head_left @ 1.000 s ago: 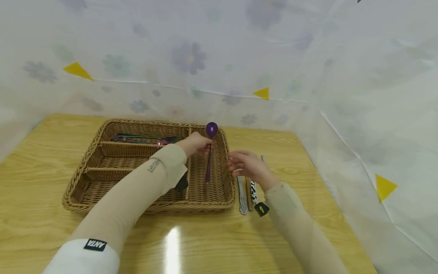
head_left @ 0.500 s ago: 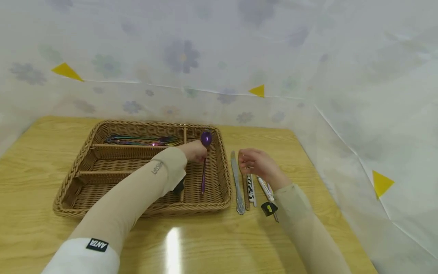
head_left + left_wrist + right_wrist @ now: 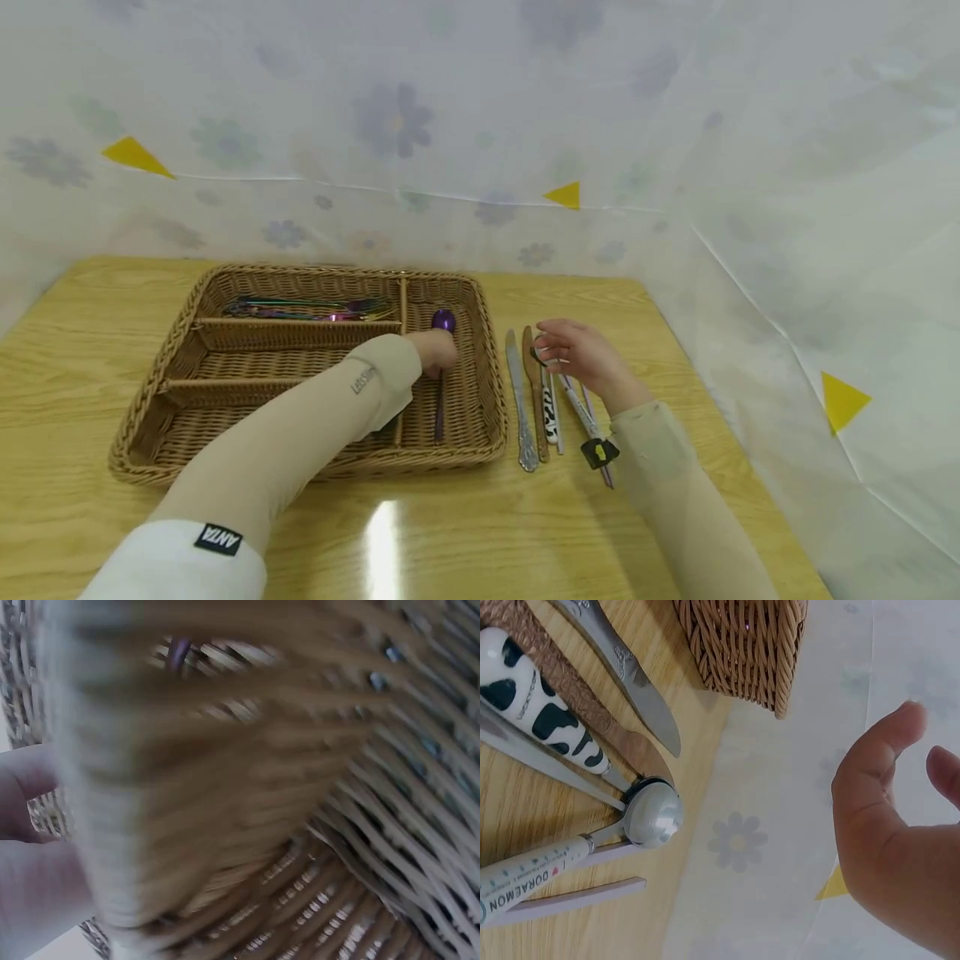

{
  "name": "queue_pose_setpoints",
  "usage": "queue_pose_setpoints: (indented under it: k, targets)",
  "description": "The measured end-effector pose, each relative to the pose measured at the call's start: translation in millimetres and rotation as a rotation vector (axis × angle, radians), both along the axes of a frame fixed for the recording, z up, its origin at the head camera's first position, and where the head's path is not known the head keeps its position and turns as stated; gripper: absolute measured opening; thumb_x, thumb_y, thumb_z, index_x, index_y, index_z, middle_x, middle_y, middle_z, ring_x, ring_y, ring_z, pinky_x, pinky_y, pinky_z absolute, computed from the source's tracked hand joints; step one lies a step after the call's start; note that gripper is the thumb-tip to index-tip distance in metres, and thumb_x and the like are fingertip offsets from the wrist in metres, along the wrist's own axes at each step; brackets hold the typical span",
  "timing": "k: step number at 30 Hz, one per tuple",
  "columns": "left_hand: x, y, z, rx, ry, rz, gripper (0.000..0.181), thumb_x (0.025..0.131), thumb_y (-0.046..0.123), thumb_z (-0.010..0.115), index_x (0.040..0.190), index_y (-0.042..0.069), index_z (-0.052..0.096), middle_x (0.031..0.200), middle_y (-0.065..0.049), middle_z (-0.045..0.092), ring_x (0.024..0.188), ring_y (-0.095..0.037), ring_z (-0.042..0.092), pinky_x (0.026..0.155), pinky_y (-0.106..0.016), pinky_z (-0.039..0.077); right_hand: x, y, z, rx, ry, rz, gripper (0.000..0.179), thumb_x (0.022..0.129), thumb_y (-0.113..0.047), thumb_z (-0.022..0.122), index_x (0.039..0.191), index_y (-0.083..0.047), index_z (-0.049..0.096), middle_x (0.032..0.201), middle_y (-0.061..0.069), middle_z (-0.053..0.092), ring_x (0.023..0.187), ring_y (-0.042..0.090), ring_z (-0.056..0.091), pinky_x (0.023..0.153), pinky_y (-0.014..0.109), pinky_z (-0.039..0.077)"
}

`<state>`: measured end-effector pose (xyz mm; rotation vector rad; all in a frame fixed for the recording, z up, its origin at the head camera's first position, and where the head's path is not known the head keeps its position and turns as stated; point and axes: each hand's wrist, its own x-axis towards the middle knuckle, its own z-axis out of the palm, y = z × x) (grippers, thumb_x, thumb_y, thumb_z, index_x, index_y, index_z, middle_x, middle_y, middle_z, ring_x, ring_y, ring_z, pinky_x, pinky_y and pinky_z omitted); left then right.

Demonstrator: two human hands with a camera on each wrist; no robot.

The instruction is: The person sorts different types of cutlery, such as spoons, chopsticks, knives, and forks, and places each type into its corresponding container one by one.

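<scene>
My left hand (image 3: 437,350) is down in the right compartment of the wicker basket (image 3: 498,392), with its fingers round the handle of a purple spoon (image 3: 444,320). The spoon's bowl points to the back and its handle to the front. A wicker divider fills most of the left wrist view, with part of the left hand (image 3: 37,862) at its edge; the grip is hidden there. Loosely bent and holding nothing, my right hand (image 3: 585,358) hovers beside the cutlery on the table. Its fingers (image 3: 862,780) show apart from the thumb in the right wrist view.
Right of the basket lie a silver knife (image 3: 521,408), a copper-coloured knife (image 3: 577,682), a cow-patterned handle (image 3: 540,705), a Doraemon-handled spoon (image 3: 532,874) and pale purple sticks (image 3: 577,898). Rainbow-coloured cutlery (image 3: 322,308) fills the back left compartment. A floral sheet (image 3: 480,125) closes off the back.
My left hand has lowered the purple spoon into the right compartment and towards me. My right hand has moved right, away from the basket's rim, uncovering the knives.
</scene>
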<state>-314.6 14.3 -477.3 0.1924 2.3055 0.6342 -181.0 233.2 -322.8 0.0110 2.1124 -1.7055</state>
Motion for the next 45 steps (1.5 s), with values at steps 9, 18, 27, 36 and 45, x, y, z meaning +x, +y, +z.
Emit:
queue_pose_setpoints:
  k: [9,18,27,36,45]
  targets:
    - [95.3,-6.2,132.1,0.101,-0.016,0.04,0.014,0.093,0.002,0.042,0.106,0.002,0.048,0.107,-0.011,0.049,0.067,-0.012,0.042,0.058,-0.023,0.04,0.1,9,0.6,0.023,-0.003,-0.027,0.055,0.101,-0.031,0.038,0.142,0.004,0.029,0.089,-0.007,0.058,0.079,0.006,0.056,0.076,0.024,0.048]
    - [103.2,-19.7,144.6,0.183,0.036,0.08,0.025,0.096,0.011,0.039,0.071,0.009,0.046,0.07,-0.001,0.048,0.055,-0.011,0.039,0.06,-0.027,0.04,4.2,38,-18.1,0.176,-0.04,-0.053,0.054,0.101,-0.03,0.038,0.139,0.007,0.032,0.09,-0.005,0.059,0.079,0.006,0.058,0.074,0.025,0.048]
    - [100.2,-43.3,159.6,0.315,0.166,0.268,0.03,0.096,0.012,0.039,0.078,0.002,0.061,0.052,0.003,0.042,0.045,-0.007,0.036,0.051,-0.024,0.037,17.2,59,-42.6,0.654,-0.036,0.051,0.034,0.094,-0.031,0.055,0.106,0.001,0.059,0.09,0.008,0.063,0.076,0.014,0.058,0.068,0.03,0.05]
    - [103.8,-60.2,158.6,0.291,0.207,0.274,0.025,0.095,0.014,0.041,0.071,0.01,0.046,0.057,0.003,0.045,0.053,-0.008,0.044,0.052,-0.023,0.039,24.2,53,-53.1,0.751,-0.018,0.12,0.021,0.086,-0.02,0.064,0.087,0.001,0.063,0.065,0.0,0.054,0.059,0.01,0.051,0.056,0.027,0.05]
    - [107.1,-72.6,157.6,0.298,0.25,0.281,0.028,0.095,0.016,0.04,0.076,0.005,0.058,0.068,-0.001,0.057,0.063,-0.013,0.054,0.058,-0.024,0.047,25.0,49,-53.4,0.74,-0.033,0.094,0.02,0.084,-0.017,0.064,0.086,0.003,0.066,0.064,-0.001,0.054,0.06,0.011,0.053,0.059,0.03,0.054]
